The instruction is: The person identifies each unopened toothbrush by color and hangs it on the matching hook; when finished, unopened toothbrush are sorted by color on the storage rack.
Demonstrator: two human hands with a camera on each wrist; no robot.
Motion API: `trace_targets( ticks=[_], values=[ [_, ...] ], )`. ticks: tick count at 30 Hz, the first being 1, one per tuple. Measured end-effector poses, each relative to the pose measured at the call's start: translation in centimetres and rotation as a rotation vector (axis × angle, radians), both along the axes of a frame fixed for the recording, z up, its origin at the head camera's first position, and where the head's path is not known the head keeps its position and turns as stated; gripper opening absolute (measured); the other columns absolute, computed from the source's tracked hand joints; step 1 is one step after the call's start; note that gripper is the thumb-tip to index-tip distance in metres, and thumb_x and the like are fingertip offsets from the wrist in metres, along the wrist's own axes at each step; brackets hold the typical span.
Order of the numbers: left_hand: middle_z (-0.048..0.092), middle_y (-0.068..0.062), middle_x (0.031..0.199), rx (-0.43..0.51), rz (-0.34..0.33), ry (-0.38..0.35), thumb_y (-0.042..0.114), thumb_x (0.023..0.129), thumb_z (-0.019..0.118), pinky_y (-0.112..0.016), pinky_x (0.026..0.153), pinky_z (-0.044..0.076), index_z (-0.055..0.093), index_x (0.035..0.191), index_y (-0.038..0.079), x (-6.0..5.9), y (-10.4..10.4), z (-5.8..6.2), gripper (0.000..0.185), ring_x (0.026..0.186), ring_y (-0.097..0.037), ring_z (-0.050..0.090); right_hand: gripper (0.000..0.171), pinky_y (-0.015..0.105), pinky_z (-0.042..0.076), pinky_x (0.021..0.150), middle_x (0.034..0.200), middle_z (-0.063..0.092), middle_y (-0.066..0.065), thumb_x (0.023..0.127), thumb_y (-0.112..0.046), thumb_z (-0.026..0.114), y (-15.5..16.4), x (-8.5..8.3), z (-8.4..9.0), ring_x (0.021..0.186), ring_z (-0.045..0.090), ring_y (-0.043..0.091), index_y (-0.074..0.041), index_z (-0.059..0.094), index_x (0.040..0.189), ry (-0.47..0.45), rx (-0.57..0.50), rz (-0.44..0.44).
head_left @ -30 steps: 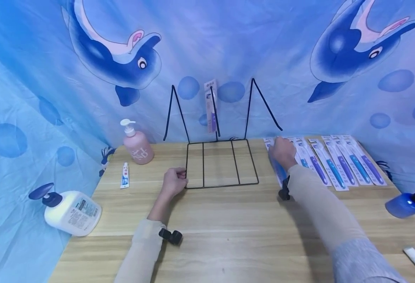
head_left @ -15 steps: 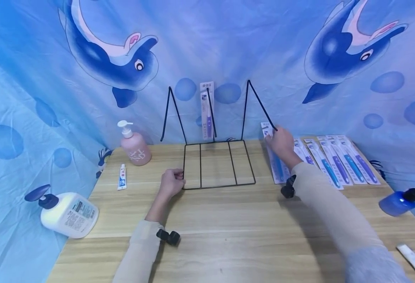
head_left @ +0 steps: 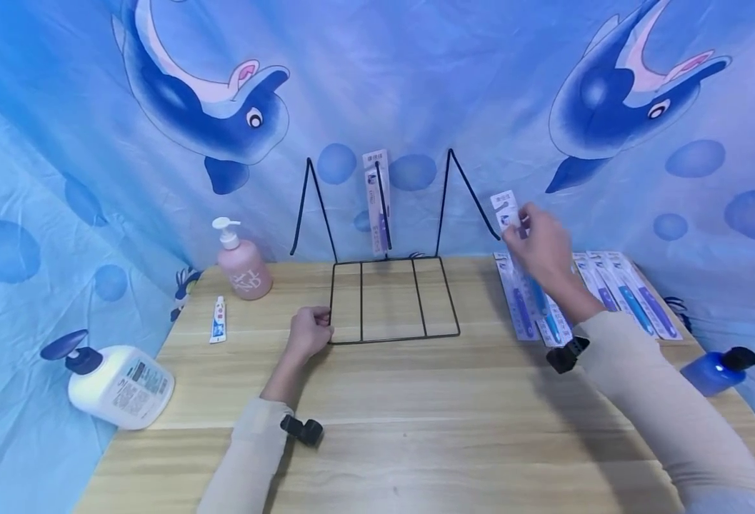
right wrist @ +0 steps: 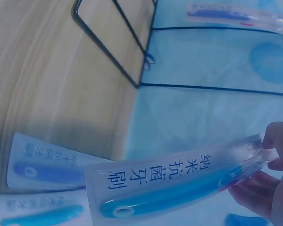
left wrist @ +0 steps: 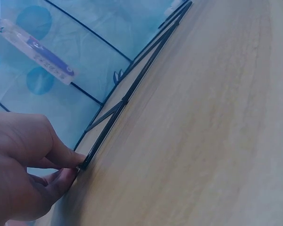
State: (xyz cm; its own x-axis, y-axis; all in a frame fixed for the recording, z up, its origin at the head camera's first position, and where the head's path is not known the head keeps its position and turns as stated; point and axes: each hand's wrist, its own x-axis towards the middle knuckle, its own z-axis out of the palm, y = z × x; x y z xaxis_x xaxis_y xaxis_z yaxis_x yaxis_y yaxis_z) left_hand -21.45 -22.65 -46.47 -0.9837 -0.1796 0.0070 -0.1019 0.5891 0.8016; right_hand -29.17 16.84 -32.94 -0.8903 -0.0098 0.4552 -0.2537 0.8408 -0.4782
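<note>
A makeshift booth is suggested, dressed like a small toiletries display; the wood-grain tabletop (head_left: pixel 390 428) is enclosed by a blue dolphin-printed curtain (head_left: pixel 506 86) across the top and left of the frame; packaged toothbrushes (head_left: pixel 634 296) are fanned out at the right; a wire rack (head_left: pixel 409 258) is placed near centre; pump bottles (head_left: pixel 246 270) are set at the left; whether home or studio cannot be told.

Glossy plastic toothbrush packet (right wrist: pixel 179 181), smooth wire rack (head_left: pixel 394 339)

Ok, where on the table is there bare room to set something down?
Widest: the pale wood-grain table between the beige sleeves, in front of the black wire rack. Narrower: the strip between rack and flat clear-plastic toothbrush packs. Crowded: rear right, where those packs bunch.
</note>
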Motion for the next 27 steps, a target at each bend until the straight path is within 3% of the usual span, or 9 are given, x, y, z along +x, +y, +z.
trace_targets(
  ticks=[5,10,14,17,22,27],
  values=[
    [0.067,-0.02,0.099,-0.001,-0.015,-0.006,-0.011,0.077,0.06,-0.041,0.088,0.055,0.062,0.124,-0.011,-0.1,0.0,0.0,0.047,0.094,-0.032,0.064,0.02,0.044,0.051,0.059,0.097,0.066,0.021,0.091,-0.017,0.06,0.9,2.5,1.7,0.076,0.065,0.035,-0.001,0.062,0.103,0.165,-0.034,0.059],
    [0.067,-0.017,0.093,0.009,-0.022,0.039,-0.01,0.075,0.061,-0.036,0.082,0.057,0.065,0.118,-0.013,0.2,-0.1,0.1,0.043,0.088,-0.028,0.066,0.019,0.041,0.051,0.06,0.093,0.068,0.018,0.09,-0.014,0.063,1.2,5.3,3.6,0.073,0.066,0.033,0.001,0.064,0.1,0.345,-0.024,0.142],
    [0.068,-0.017,0.093,0.012,-0.024,0.047,-0.009,0.076,0.061,-0.036,0.081,0.057,0.065,0.118,-0.013,0.2,-0.1,0.2,0.042,0.087,-0.028,0.066,0.02,0.018,0.047,0.062,0.091,0.068,0.016,0.088,-0.014,0.065,1.1,7.6,4.7,0.073,0.067,0.029,0.002,0.066,0.099,0.456,0.002,0.187],
    [0.068,-0.019,0.097,0.01,-0.02,0.021,-0.009,0.078,0.061,-0.04,0.087,0.056,0.064,0.121,-0.012,0.1,-0.1,0.0,0.043,0.093,-0.031,0.066,0.021,0.012,0.045,0.058,0.088,0.067,0.015,0.087,-0.016,0.065,0.9,9.1,5.1,0.07,0.067,0.027,0.002,0.068,0.097,0.534,0.021,0.228],
    [0.067,-0.02,0.1,-0.013,-0.014,0.008,-0.01,0.079,0.062,-0.04,0.087,0.056,0.063,0.121,-0.012,0.1,-0.1,-0.1,0.042,0.094,-0.031,0.066,0.027,0.038,0.054,0.045,0.081,0.064,0.015,0.086,-0.021,0.059,0.7,10.8,5.1,0.06,0.066,0.024,0.003,0.068,0.092,0.611,0.063,0.301],
    [0.068,-0.019,0.098,-0.018,-0.013,0.029,-0.009,0.078,0.063,-0.041,0.087,0.056,0.065,0.119,-0.012,0.2,0.0,0.0,0.042,0.092,-0.03,0.066,0.02,0.039,0.055,0.044,0.081,0.065,0.016,0.082,-0.014,0.064,0.8,11.2,4.7,0.057,0.065,0.024,0.004,0.067,0.091,0.599,0.039,0.33]
  ],
)
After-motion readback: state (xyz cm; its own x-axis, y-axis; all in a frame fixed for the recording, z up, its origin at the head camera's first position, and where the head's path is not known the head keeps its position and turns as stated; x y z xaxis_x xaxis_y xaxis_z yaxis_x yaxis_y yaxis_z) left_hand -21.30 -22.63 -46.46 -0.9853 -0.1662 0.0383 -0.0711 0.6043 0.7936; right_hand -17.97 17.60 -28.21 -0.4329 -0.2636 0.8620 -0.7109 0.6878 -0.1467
